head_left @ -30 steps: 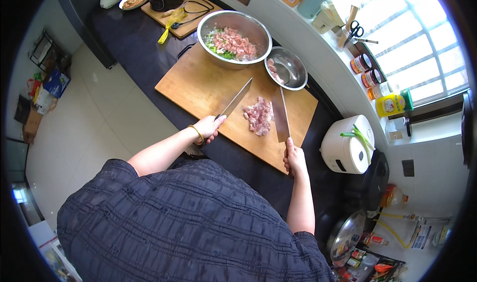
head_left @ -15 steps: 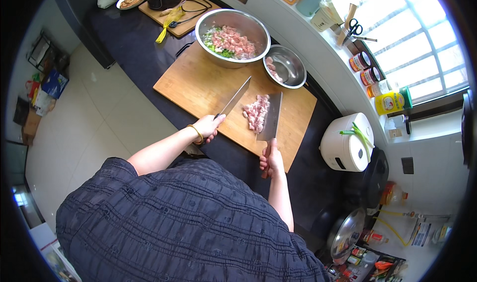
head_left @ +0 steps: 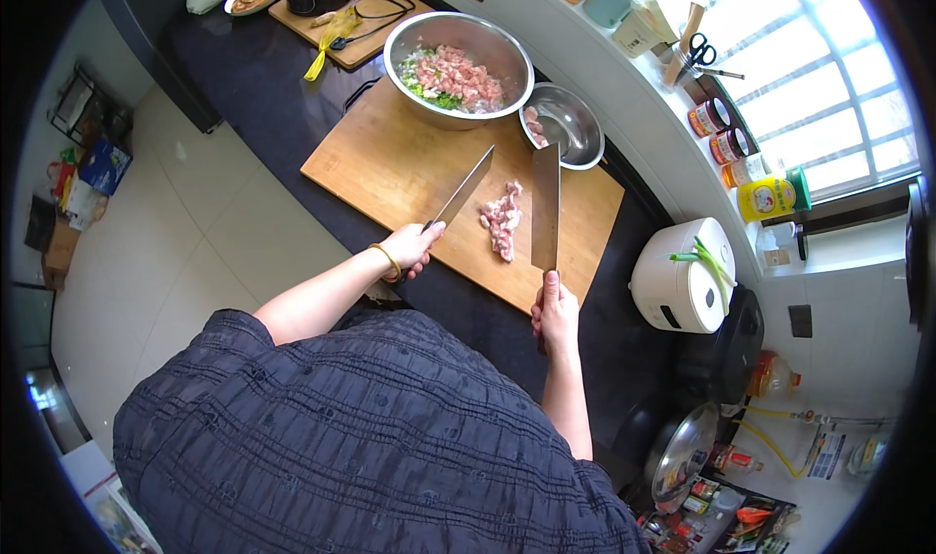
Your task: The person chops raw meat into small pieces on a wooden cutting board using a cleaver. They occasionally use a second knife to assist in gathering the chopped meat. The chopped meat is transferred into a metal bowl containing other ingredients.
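Chopped pinkish meat (head_left: 501, 224) lies in a narrow pile on the wooden cutting board (head_left: 375, 156). To the left of it, my left hand (head_left: 413, 249) is closed round the handle of a kitchen knife (head_left: 466, 185), whose blade slants to the far right over the board. My right hand (head_left: 557, 317) grips a cleaver (head_left: 547, 213) by its handle. The broad cleaver blade is just right of the meat, with a gap between them. A large steel bowl (head_left: 517, 52) at the board's far edge contains minced meat and chopped greens.
Beside the large bowl stands a smaller steel bowl (head_left: 586, 142) with a few meat pieces. Right of the board is a white rice cooker (head_left: 680, 286) with green onion on its lid. Jars (head_left: 728, 146) line the windowsill. Another board (head_left: 363, 52) carries a black appliance and its cord.
My right hand has moved the cleaver to the right, off the meat. The meat pile looks narrower. My left hand and the knife have hardly moved.
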A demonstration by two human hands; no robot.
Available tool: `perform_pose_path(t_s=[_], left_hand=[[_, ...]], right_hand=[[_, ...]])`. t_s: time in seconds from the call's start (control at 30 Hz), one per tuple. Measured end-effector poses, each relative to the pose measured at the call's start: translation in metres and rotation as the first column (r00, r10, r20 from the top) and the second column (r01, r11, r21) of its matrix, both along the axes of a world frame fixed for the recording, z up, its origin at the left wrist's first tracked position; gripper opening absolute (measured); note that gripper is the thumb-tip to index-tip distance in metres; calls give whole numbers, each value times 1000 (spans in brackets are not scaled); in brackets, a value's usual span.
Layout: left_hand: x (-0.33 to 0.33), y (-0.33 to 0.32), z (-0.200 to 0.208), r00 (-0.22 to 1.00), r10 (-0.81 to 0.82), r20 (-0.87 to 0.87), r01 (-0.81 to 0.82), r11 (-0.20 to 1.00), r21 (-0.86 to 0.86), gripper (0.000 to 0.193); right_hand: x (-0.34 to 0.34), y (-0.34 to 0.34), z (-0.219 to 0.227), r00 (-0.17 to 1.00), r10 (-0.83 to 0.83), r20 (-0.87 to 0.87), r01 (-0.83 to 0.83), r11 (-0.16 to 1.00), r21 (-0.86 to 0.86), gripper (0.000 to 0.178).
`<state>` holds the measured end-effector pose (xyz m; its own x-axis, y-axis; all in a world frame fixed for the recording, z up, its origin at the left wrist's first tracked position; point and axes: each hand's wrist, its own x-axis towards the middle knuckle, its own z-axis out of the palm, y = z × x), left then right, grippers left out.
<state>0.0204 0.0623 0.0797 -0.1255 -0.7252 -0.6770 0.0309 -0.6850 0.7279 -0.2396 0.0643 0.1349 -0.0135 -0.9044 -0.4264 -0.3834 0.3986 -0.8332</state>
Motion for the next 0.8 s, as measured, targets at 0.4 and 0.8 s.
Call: perform_pose_path(t_s=[0.4, 0.8], left_hand=[[7, -1, -3, 1000, -12, -12, 12, 1000, 7, 42], [11, 4, -2, 1000, -17, -26, 18, 1000, 17, 42]], right_hand=[[3, -24, -19, 997, 41, -59, -43, 999, -21, 55], [-2, -33, -31, 964, 117, -239, -83, 986, 145, 56]])
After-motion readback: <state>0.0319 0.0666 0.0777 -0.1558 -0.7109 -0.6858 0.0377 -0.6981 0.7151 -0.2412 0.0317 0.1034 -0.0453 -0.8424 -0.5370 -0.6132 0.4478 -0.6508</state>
